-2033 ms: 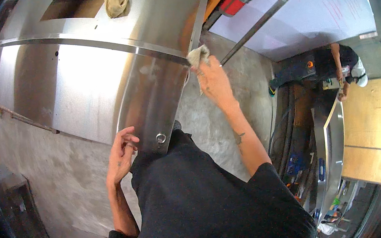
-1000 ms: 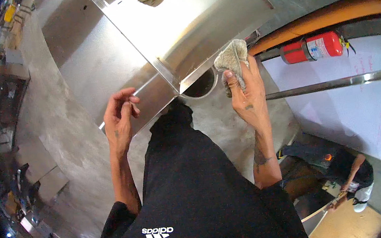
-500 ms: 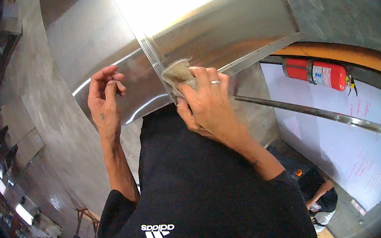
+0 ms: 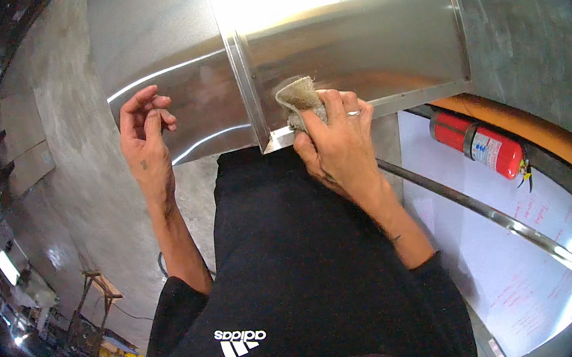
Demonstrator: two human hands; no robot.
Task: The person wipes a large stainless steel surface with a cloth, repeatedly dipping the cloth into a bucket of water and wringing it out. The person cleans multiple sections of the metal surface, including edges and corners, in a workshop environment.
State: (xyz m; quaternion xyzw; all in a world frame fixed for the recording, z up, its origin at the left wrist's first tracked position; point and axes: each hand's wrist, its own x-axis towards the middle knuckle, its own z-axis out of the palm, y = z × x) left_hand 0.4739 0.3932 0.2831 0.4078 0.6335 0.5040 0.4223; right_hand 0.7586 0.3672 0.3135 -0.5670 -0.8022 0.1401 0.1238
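Note:
A folded beige-grey cloth point(image 4: 299, 99) is gripped in my right hand point(image 4: 338, 141), between the thumb and bent fingers. The cloth rests against the near metal frame edge point(image 4: 404, 100), just right of the raised seam point(image 4: 248, 91) that divides a shiny sheet-metal piece point(image 4: 355, 43). A ring shows on one finger of that hand. Over the left metal panel point(image 4: 166, 51), my left hand point(image 4: 145, 131) hovers near its lower left edge. Its fingers are loosely bent and apart, and I see nothing in them.
A red fire extinguisher point(image 4: 480, 146) is mounted at the right, beside an orange curved band point(image 4: 535, 132). Below it stand a white board point(image 4: 494, 274) with red writing and a slanting metal bar point(image 4: 488, 215). A wooden stand point(image 4: 101, 288) is on the floor at left.
My view has shifted. My right hand and the cloth have moved rightward from the seam onto the near frame edge. A person at the lower right has left view.

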